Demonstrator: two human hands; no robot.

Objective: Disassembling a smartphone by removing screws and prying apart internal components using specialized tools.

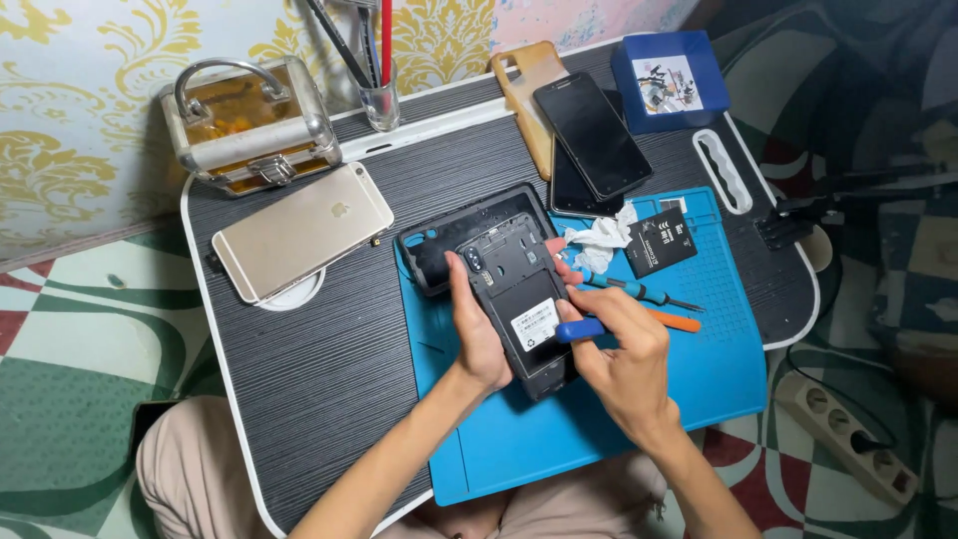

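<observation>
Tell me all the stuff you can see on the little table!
opened phone: 1, black, on the mat, back off
blue mat: 1, right half of table
tool with blue handle: 1, in right hand
screwdriver: 1, blue and black, on mat
orange tool: 1, on mat
battery: 1, black, on mat
gold phone: 1, face down, left
metal case: 1, silver, far left
dark phones: 2, stacked, far side
blue box: 1, far right
table: 1, black
left hand: holds opened phone
right hand: grips blue-handled tool

Both forearms are bare, with no sleeves, watch or rings showing. The left hand (477, 339) and right hand (621, 354) wear no gloves. Light beige trousers cover the legs.
</observation>
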